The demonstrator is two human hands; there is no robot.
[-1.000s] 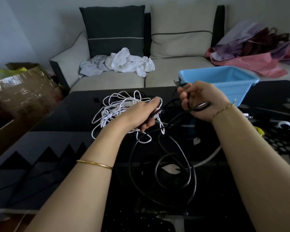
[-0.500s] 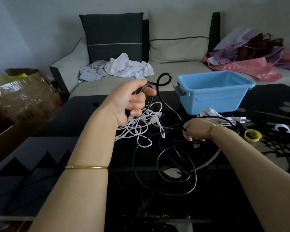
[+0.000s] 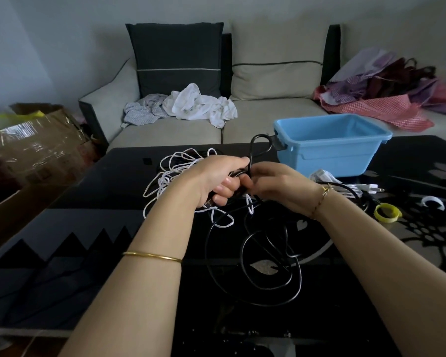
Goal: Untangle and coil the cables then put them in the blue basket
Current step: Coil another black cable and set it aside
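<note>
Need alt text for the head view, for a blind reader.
The left hand and right hand hold a black cable over a dark table, its loose loops on it. A tangled white cable lies beside the left hand; the blue basket is empty.

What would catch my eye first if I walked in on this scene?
The left hand and right hand meet in the middle, both holding a black cable whose loops sprawl on the dark table nearer the viewer. A tangled white cable lies behind the left hand, and a bright blue basket stands far right.
</note>
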